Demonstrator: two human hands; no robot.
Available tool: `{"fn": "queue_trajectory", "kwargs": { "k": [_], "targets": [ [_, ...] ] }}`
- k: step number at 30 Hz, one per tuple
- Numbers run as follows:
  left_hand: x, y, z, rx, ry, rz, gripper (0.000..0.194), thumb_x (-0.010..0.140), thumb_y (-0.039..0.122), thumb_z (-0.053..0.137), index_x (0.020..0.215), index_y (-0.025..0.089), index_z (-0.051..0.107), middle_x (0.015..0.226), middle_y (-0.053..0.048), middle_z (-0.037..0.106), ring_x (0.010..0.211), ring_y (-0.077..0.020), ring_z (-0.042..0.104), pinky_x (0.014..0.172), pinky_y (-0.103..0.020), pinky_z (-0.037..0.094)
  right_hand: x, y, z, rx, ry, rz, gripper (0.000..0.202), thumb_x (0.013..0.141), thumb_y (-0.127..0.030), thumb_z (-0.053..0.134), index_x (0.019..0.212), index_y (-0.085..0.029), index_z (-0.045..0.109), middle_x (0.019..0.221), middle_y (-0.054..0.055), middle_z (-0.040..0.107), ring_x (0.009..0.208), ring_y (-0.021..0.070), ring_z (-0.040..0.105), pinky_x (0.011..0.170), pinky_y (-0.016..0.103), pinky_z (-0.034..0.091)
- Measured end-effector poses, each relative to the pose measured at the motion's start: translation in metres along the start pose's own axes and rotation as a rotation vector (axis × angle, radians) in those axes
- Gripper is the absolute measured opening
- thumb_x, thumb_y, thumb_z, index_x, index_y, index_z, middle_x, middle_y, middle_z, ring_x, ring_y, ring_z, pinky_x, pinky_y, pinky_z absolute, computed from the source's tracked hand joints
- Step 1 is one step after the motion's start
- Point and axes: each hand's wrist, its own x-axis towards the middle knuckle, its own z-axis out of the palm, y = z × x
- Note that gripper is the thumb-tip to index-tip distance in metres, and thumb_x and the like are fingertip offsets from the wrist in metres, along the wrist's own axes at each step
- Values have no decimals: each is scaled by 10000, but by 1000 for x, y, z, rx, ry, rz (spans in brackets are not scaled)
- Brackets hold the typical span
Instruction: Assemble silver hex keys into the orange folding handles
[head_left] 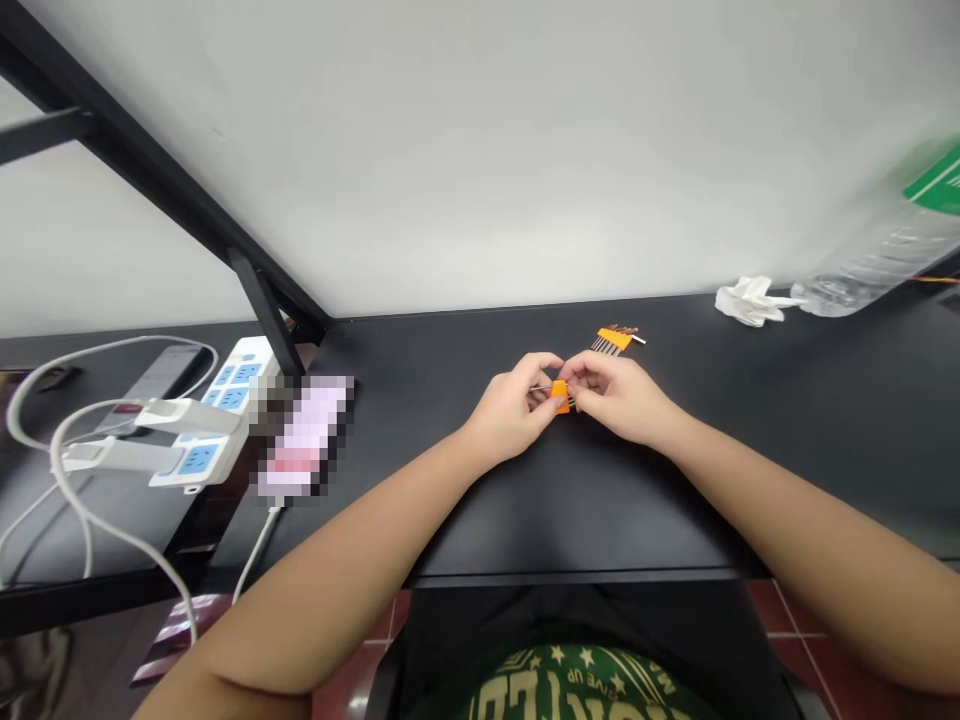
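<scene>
My left hand (510, 410) is closed on a small orange holder (559, 397) with thin metal rods through it, which look like small drill bits. The fingers of my right hand (619, 395) are pinched at the holder's right side, where thin metal ends show. Whether they grip the holder or a single rod is hidden. Just beyond my right hand, a second orange holder (615, 338) lies on the black table (480, 530), with several slim metal rods through it.
A phone with a blurred screen (307, 435) lies left, its cable (259, 550) running off the front edge. Farther left is a white power strip (225, 400) with plugs. Crumpled tissue (754, 300) and a clear bottle (862, 270) are back right, by the wall (510, 150).
</scene>
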Motion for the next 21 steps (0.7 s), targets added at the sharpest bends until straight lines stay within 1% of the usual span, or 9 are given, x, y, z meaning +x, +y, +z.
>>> {"fn": "queue_trajectory", "kwargs": {
  "k": [4,6,8,10,12,16,21],
  "targets": [
    [0,-1,-2,18,27,19,346,878,222,627,1215,235,552,819,35,642,674,-103,615,681,-228,524,3,4,-8,-79,52,33,163,740,-162,582,881,-204,652,725,-16,615,617,140,556,586,278,453],
    [1,-2,-4,32,56,20,327,861,203,632,1177,230,557,792,42,614,650,-95,586,649,-216,506,6,8,-16,-185,88,57,164,731,-138,571,851,-205,660,704,-14,624,614,150,567,594,285,452],
    [1,-2,-5,41,99,16,308,853,196,634,1150,229,559,773,48,588,635,-90,566,630,-208,492,10,12,-25,-350,92,65,176,735,-112,564,831,-202,680,710,-2,654,643,165,592,644,302,466],
    [2,-3,-6,44,133,10,301,849,185,632,1139,229,561,768,50,573,632,-86,559,628,-204,488,12,17,-32,-529,47,49,200,753,-89,560,833,-198,707,754,17,696,701,183,620,710,321,476],
    [2,-2,-7,44,147,4,299,847,176,629,1134,228,565,768,49,570,633,-84,559,630,-202,488,13,21,-35,-638,-15,32,210,777,-82,560,849,-194,723,806,35,721,751,195,638,745,326,477],
    [2,-2,-7,45,139,-5,299,850,172,629,1137,229,567,769,50,573,635,-84,564,633,-203,491,9,21,-33,-698,-108,-21,161,826,-131,574,872,-184,720,883,59,693,804,194,636,757,314,482],
    [1,-2,-7,32,141,-12,310,850,177,633,1148,229,565,776,50,584,634,-82,565,632,-203,490,1,16,-29,-706,-178,-76,135,878,-267,620,949,-181,696,979,79,640,812,187,616,742,310,490]
  ]
}}
